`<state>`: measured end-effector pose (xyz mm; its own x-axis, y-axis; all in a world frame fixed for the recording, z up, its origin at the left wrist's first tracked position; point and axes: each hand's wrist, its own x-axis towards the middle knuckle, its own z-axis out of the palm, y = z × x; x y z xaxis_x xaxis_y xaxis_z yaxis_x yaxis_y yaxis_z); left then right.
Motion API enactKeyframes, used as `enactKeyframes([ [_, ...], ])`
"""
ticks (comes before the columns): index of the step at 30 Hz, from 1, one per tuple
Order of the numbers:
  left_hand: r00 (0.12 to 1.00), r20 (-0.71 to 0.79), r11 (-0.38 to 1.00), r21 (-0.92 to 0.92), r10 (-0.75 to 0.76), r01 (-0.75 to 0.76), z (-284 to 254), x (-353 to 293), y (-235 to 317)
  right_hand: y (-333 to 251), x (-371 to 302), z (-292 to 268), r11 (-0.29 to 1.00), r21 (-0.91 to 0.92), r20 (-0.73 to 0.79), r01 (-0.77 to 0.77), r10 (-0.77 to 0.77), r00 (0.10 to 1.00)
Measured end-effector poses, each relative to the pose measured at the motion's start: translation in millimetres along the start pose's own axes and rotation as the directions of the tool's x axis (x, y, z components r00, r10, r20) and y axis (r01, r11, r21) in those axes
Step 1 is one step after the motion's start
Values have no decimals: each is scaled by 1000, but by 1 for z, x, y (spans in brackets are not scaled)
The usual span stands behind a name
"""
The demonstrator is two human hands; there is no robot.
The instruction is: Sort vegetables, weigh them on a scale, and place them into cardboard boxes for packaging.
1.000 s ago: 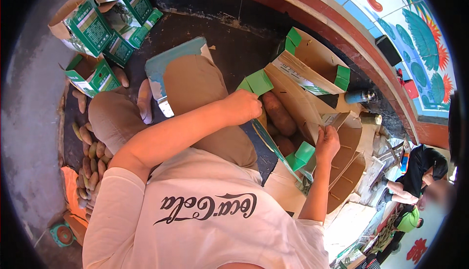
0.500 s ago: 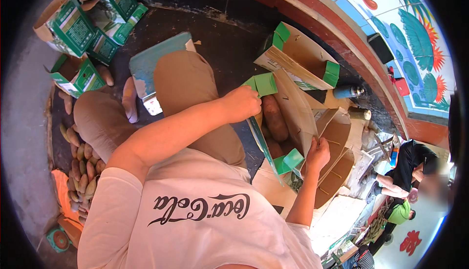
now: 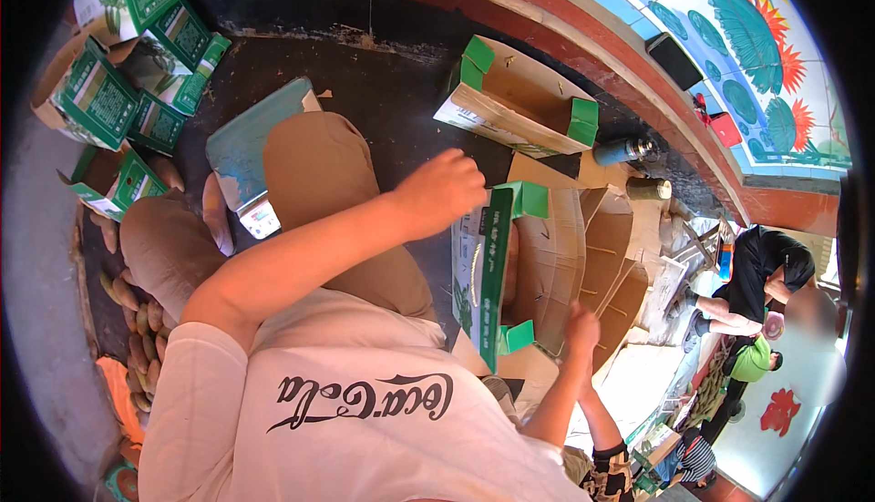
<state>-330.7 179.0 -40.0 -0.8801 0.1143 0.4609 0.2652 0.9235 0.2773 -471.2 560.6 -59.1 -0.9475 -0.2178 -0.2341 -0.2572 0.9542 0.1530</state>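
Observation:
An open cardboard carton (image 3: 481,274) with a green-and-white printed side and green corner flaps stands tilted right of my knees. Inside, a sliver of a brown, elongated tuber (image 3: 511,261) shows; the rest hides behind the printed wall. Just off the carton's far left corner is my left hand (image 3: 444,192), its fingers curled in and nothing seen in them. By the carton's right-hand edge, my right hand (image 3: 581,331) is smeared by motion, so its grip is unclear. Another person's forearm (image 3: 603,425), with a camouflage sleeve, reaches up just right of mine.
Another open carton (image 3: 519,97) stands by the wall, near a blue flask (image 3: 624,151). Flattened brown cardboard (image 3: 611,256) leans at the right. Green cartons (image 3: 100,92) are piled at the far left, with loose tubers (image 3: 141,343) below. A person in black (image 3: 770,261) sits at the far right.
The carton has tipped so its printed side shows and its contents are mostly hidden. My left hand has come off its flap; my right hand moved nearer. Another person's forearm has appeared.

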Motion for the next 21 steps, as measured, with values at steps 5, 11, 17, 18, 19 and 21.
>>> enactKeyframes([
  [5, 967, -71, 968, -67, -246, 241, -63, -25, -18, -18, 88, -25, 996, 82, -180, 45, -30, 983],
  [11, 854, -140, 859, 36, -502, 511, -141, -94, -37, -17, 165, 26, 834, 501, 456, -232, -27, 889],
  [17, 702, -233, 713, 48, -673, 699, -196, -169, -50, -20, 177, 26, 930, 364, 207, 49, -132, 969],
  [18, 695, -237, 708, 41, -679, 705, -201, -178, -50, -17, 181, 25, 941, 325, 155, 93, -150, 977],
  [19, 664, -256, 681, 25, -703, 732, -206, -187, -52, -15, 183, 24, 949, 285, 101, 136, -170, 980],
  [21, 629, -281, 649, 28, -725, 760, -215, -201, -58, -4, 184, 20, 958, 196, -7, 209, -211, 977],
])
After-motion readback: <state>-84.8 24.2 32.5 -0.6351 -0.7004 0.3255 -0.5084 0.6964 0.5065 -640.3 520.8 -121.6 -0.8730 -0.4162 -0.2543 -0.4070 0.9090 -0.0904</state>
